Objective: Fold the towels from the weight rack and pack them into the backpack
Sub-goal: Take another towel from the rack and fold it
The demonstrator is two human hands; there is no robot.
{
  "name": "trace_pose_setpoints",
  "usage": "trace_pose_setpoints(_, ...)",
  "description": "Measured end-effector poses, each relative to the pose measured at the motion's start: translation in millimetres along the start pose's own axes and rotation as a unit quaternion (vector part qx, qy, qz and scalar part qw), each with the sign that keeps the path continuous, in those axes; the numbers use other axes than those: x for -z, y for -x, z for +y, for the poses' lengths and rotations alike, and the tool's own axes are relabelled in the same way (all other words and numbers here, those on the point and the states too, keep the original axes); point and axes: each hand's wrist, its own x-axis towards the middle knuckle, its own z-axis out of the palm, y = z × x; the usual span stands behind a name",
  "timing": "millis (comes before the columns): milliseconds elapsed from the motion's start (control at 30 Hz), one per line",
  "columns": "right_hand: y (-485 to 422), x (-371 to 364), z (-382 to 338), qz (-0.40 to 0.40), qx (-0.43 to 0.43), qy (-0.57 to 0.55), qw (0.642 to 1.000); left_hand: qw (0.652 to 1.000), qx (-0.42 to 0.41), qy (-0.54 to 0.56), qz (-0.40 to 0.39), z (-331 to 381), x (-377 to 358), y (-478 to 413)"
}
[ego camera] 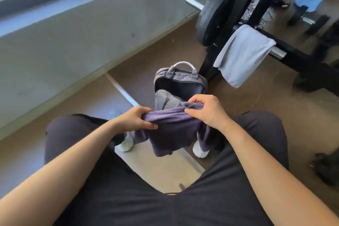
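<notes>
The head view shows the grey backpack (180,82) standing upright on the brown floor (256,101), with its main compartment unzipped and open at the top. Just in front of the backpack, on the person's side, both hands hold a purple towel (174,130). The left hand (136,118) grips the left end of its upper edge, fingers curled round the cloth, and the right hand (205,110) pinches the right end. The towel hangs down from the hands (it hides the lower part of the backpack). To the right of the backpack stands the black weight rack (293,55), and a light grey towel (242,55) is draped over its bar. A weight plate (214,16) sits on the rack, behind the backpack.
</notes>
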Motion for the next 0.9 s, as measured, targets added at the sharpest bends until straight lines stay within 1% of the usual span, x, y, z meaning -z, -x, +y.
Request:
trace_pose_setpoints(100, -4.4, -6.2, 15.4, -0.014, -0.036, 0.012, 0.999, 0.999, -0.005, -0.035, -0.006, -17.0, -13.0, -4.8)
trace_pose_setpoints(200, -12.3, -8.1, 20.8, -0.008, -0.074, -0.04, 0.996, 0.997, 0.004, -0.075, 0.034, -19.6, -4.9, -15.2)
trace_pose_setpoints(233, -15.4, -8.6, 21.4, -0.006, -0.075, -0.062, 0.995, 0.997, 0.015, -0.066, 0.023, -20.8, -1.1, -17.3)
trace_pose_setpoints(333, -20.6, -11.0, 20.2, -0.016, -0.078, -0.106, 0.991, 0.996, 0.054, 0.039, -0.065, -14.2, 0.9, -15.8)
trace_pose_setpoints(400, -22.3, -12.2, 20.0, -0.02, -0.081, -0.114, 0.99, 0.986, 0.053, 0.127, -0.09, -7.3, -2.4, -15.4)
trace_pose_setpoints(467, -24.9, -12.8, 22.3, -0.014, -0.084, -0.098, 0.992, 0.974, 0.034, 0.211, -0.076, -3.2, -3.0, -15.6)
trace_pose_setpoints(533, -28.6, -13.6, 24.1, -0.012, -0.096, -0.073, 0.993, 0.959, 0.008, 0.28, -0.037, 0.0, 1.0, -14.7)
trace_pose_setpoints(567, -29.8, -14.0, 25.0, -0.025, -0.108, -0.067, 0.992, 0.948, -0.006, 0.317, -0.023, -0.2, 2.8, -14.1)
trace_pose_setpoints(633, -29.5, -14.6, 23.0, -0.089, -0.127, -0.072, 0.985, 0.918, -0.032, 0.394, -0.018, -0.1, 5.4, -12.5)
trace_pose_setpoints(700, -26.3, -16.9, 16.6, -0.17, -0.129, -0.115, 0.97, 0.908, -0.078, 0.411, -0.008, 3.1, 6.0, -11.5)
trace_pose_setpoints(800, -18.3, -26.2, 5.6, -0.261, -0.15, -0.219, 0.928, 0.911, -0.127, 0.39, 0.029, 11.7, 6.5, -11.8)
trace_pose_setpoints(833, -15.3, -30.1, 1.3, -0.282, -0.153, -0.219, 0.922, 0.917, -0.137, 0.373, 0.043, 13.4, 7.1, -11.5)
trace_pose_setpoints(900, -11.1, -36.3, -3.6, -0.302, -0.152, -0.189, 0.922, 0.935, -0.142, 0.311, 0.089, 12.7, 8.9, -13.0)
